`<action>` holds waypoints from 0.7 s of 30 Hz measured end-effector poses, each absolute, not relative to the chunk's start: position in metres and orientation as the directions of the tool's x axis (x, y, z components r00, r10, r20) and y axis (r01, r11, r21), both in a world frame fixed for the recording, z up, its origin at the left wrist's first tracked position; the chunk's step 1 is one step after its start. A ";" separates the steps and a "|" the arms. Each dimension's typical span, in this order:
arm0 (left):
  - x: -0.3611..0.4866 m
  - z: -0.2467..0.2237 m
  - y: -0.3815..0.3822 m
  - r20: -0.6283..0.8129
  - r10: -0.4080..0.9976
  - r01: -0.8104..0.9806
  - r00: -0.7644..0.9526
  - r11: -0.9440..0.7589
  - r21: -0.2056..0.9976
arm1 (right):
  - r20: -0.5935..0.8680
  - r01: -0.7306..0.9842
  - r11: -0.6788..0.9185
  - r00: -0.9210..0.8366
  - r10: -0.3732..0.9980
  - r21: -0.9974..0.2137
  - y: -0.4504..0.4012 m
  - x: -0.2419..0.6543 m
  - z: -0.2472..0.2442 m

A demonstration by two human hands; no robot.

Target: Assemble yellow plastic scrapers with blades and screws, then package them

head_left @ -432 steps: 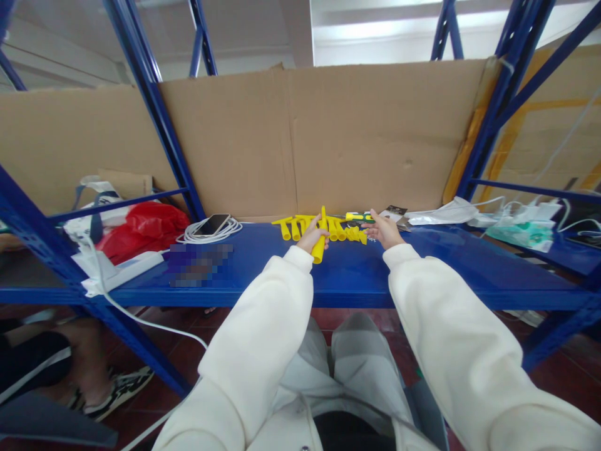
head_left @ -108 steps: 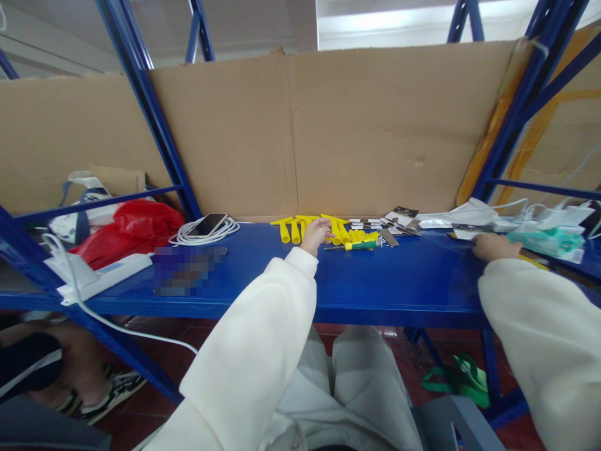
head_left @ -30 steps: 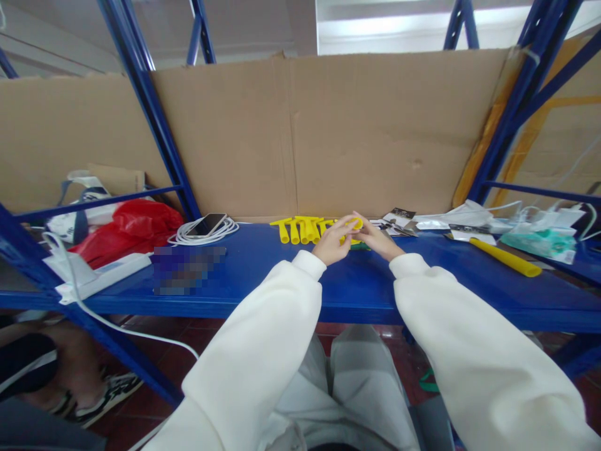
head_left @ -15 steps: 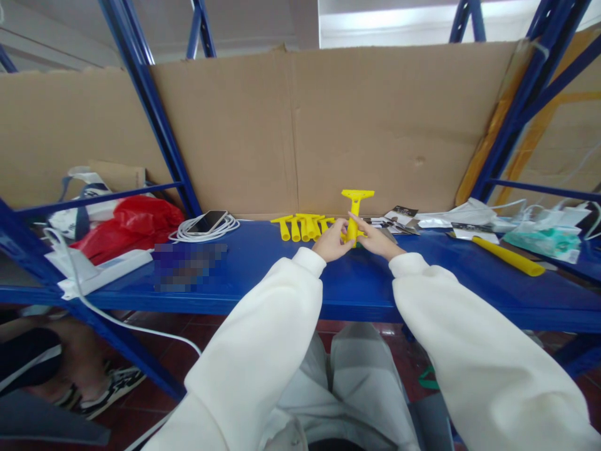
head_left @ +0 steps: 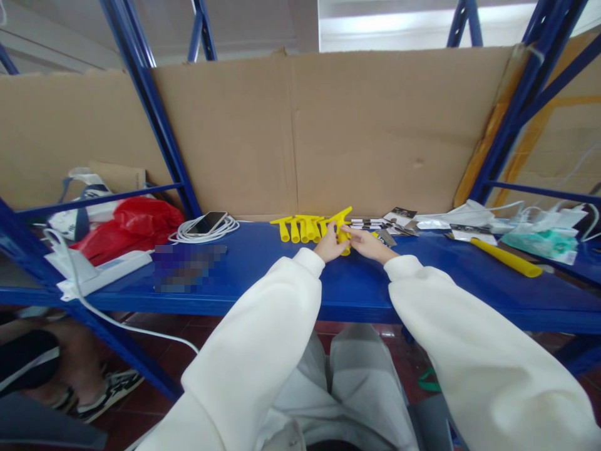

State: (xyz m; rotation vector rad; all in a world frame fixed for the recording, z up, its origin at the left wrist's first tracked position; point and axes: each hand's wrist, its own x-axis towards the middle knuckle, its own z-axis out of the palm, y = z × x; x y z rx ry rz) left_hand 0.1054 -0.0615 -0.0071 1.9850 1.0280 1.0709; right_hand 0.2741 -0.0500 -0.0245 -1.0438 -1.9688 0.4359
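We found the yellow T-shaped plastic tool (head_left: 342, 218) gripped in the left hand (head_left: 329, 245), just right of a row of yellow plastic tools (head_left: 305, 231). The right hand (head_left: 370, 243) touched its handle; how closed, we couldn't tell. Long axis ran near-far, crossbar far, neither hand clearly nearer.

Bright glare on the ceiling (head_left: 399, 22), soft diffuse light, dim floor (head_left: 206, 329), stretched edges, pixelated patch (head_left: 190, 268)

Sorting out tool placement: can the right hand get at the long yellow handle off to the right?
Probably yes: the long yellow handle lies uncovered on the same side as the right hand. First, though, that hand would have to leave the yellow T-shaped piece it is at, alongside the left hand.
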 end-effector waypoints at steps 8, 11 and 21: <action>0.111 -0.007 -0.057 0.280 0.894 0.301 0.350 -0.390 0.870 | 0.597 0.452 0.638 -0.250 0.762 -0.624 -0.047 0.275 -0.025; 0.110 -0.004 -0.060 0.310 0.868 0.379 0.389 -0.457 0.804 | 0.631 0.501 0.621 -0.176 0.756 -0.604 -0.047 0.282 -0.022; 0.098 0.005 -0.075 0.437 0.760 0.675 0.480 -0.639 0.369 | 0.646 0.548 0.603 -0.141 0.750 -0.580 -0.049 0.284 -0.019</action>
